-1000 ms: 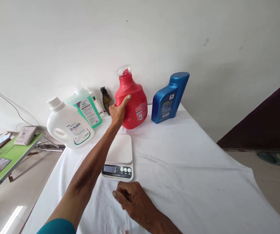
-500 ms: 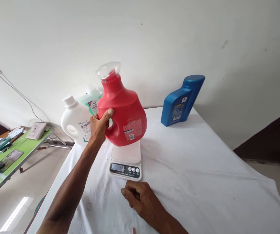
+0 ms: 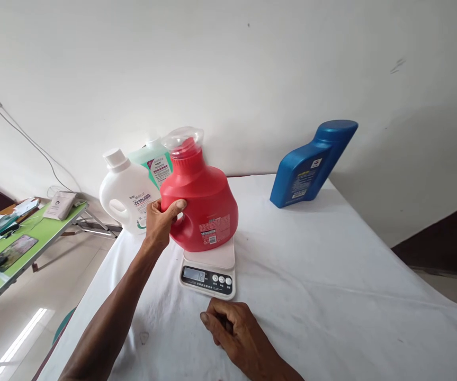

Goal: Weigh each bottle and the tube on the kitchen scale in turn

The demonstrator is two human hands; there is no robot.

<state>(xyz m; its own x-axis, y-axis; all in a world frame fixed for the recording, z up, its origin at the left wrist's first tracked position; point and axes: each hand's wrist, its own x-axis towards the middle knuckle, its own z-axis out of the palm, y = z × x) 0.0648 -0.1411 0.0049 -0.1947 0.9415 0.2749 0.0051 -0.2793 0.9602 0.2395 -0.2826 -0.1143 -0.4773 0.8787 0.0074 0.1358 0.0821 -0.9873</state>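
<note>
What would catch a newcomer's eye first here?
The red jug, gripped at its handle by the left hand, sits on or just over the white scale mid-table. A tilted blue bottle stands at the back right by the wall, and the right hand rests curled on the cloth.

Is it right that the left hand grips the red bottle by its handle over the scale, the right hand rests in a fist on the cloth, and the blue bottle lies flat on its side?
Not quite. In the head view the blue bottle stands on its base by the wall. The rest holds: left hand grips the red bottle over the scale, right hand fisted on the cloth.
</note>
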